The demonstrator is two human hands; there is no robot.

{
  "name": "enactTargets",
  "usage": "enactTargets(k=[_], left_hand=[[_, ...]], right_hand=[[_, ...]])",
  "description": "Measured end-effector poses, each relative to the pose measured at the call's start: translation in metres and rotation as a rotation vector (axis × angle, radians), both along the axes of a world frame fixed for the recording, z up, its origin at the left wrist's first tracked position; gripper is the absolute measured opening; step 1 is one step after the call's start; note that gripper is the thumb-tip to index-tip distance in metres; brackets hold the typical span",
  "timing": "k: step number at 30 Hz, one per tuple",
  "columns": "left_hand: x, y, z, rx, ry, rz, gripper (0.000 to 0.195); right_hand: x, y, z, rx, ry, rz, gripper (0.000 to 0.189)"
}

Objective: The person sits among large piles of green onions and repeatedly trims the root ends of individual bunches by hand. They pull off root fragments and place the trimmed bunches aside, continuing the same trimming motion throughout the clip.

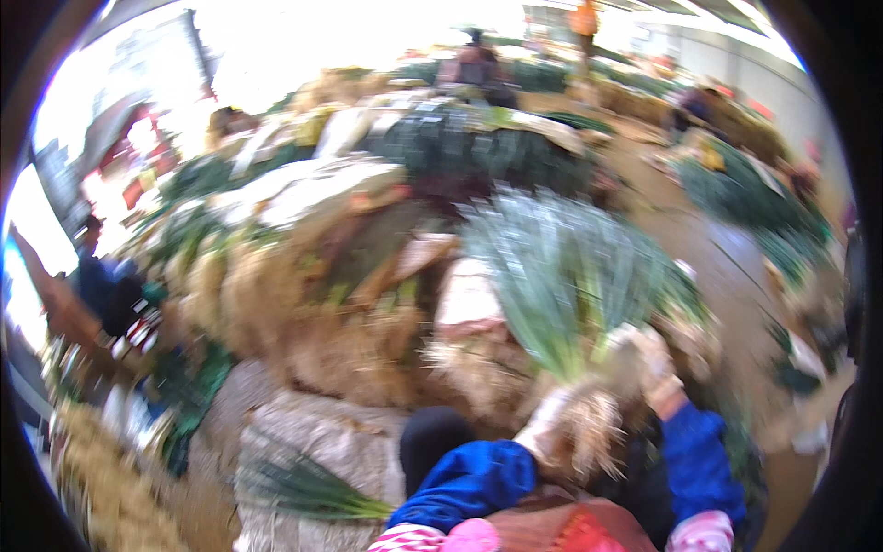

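Note:
A thick bunch of green onions (569, 324) stands in front of me, its leaves fanned away and its pale roots hanging towards my lap. My left hand (550, 417), in a blue sleeve, closes around the bunch's lower end beside the roots. From the right, my right hand (652, 362) grips the stalks a little higher up. Motion blur hides the exact finger positions of both hands. To my left, a smaller bunch of green onions (317, 486) lies on a pale woven sack (359, 441).
Piles of rooted green onions (234, 290) stand at the left, partly under a whitish sheet (303, 186). More leafy bundles (476, 141) lie beyond. A brown floor strip (717, 255) runs along the right. Other people sit at the left (103, 276) and far back (476, 65).

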State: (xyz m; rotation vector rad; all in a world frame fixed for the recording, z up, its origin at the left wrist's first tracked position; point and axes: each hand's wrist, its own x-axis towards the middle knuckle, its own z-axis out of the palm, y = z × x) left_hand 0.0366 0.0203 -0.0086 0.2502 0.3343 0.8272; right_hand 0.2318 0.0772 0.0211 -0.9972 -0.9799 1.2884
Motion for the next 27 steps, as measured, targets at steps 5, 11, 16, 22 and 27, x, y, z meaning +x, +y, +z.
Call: enactTargets(k=[5,11,16,22,27], left_hand=[[0.010,0.009,-0.012,0.107,0.177,0.045,0.030],[0.014,0.011,-0.007,0.205,0.148,0.082,0.041],[0.025,0.017,-0.020,0.237,-0.011,0.099,0.043],[0.019,0.030,-0.041,0.120,0.125,0.154,0.037],[0.012,0.024,-0.027,0.019,-0.052,0.153,0.025]], right_hand=[[-0.029,-0.010,0.009,-0.093,0.022,0.103,0.026],[-0.027,-0.011,0.010,-0.163,0.270,0.186,0.027],[-0.019,-0.020,0.012,-0.191,0.319,0.156,0.026],[0.011,-0.045,0.028,0.020,0.436,0.563,0.022],[0.114,-0.081,0.034,-0.015,-0.012,0.071,0.022]])
